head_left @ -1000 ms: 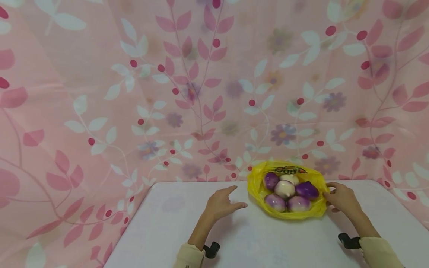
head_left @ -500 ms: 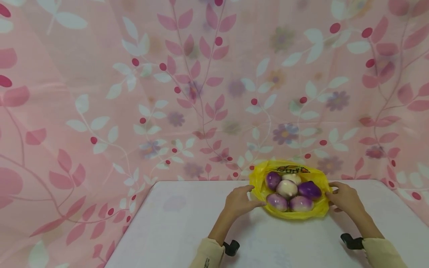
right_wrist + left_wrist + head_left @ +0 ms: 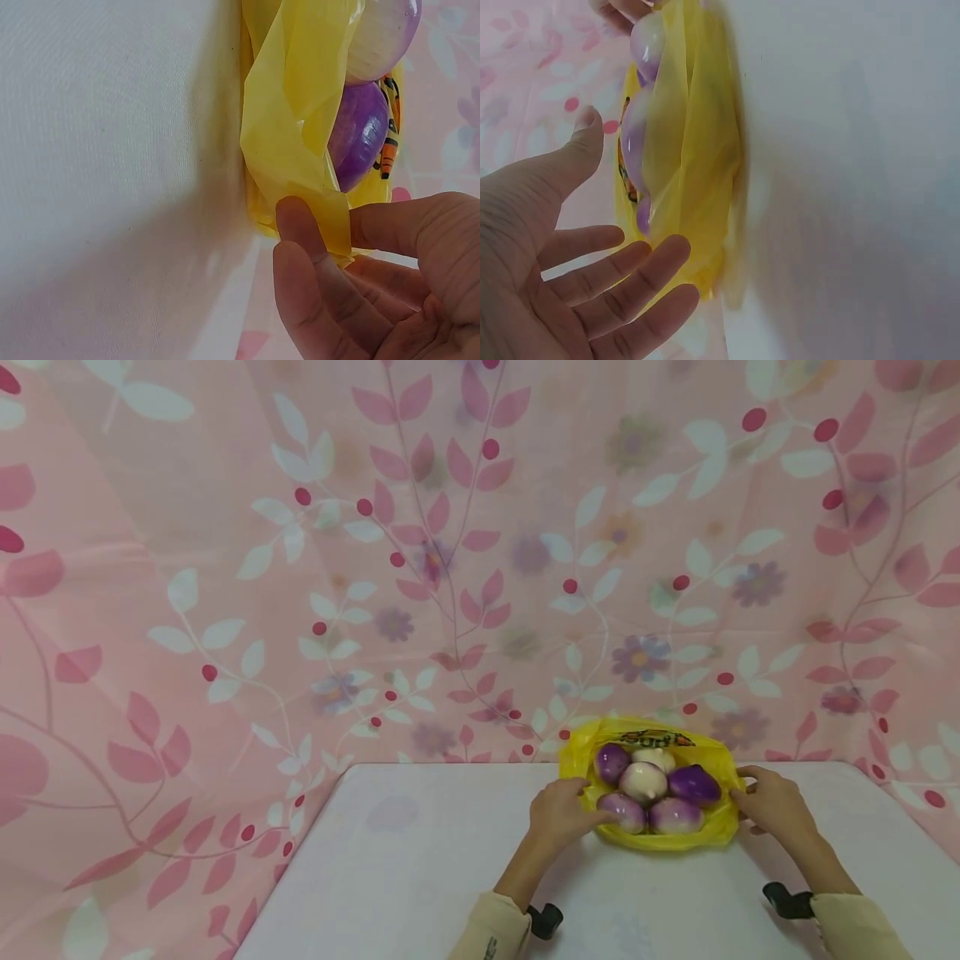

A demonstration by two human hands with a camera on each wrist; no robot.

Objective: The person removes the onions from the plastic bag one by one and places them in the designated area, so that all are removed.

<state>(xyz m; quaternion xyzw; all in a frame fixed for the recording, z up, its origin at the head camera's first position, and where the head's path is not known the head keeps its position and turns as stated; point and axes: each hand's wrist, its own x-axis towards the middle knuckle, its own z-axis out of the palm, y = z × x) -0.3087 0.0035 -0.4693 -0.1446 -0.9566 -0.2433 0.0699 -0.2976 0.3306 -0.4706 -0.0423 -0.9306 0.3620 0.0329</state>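
A yellow plastic bag [image 3: 660, 842] lies on its side, its mouth facing me. Inside sit several glossy round vegetables, among them a whitish one [image 3: 642, 782] and a deep purple one [image 3: 695, 785]; their kind is unclear. At the bag's right side my right hand [image 3: 776, 806] pinches the plastic edge between thumb and fingers, as the right wrist view shows at the bag [image 3: 292, 112]. My left hand [image 3: 558, 814] is at the bag's left edge, thumb and fingers spread apart, gripping nothing. Whether its fingertips touch the plastic, I cannot tell.
The bag rests near the far edge of a white table [image 3: 405, 860]. Close behind it hangs a pink curtain [image 3: 450, 568] with leaves and flowers. Black wrist cameras stick out beside both cream sleeves [image 3: 491, 931].
My left hand has moved right, from apart on the table up to the bag's left edge. The right hand keeps its hold at the right side, and the bag looks nearly unmoved.
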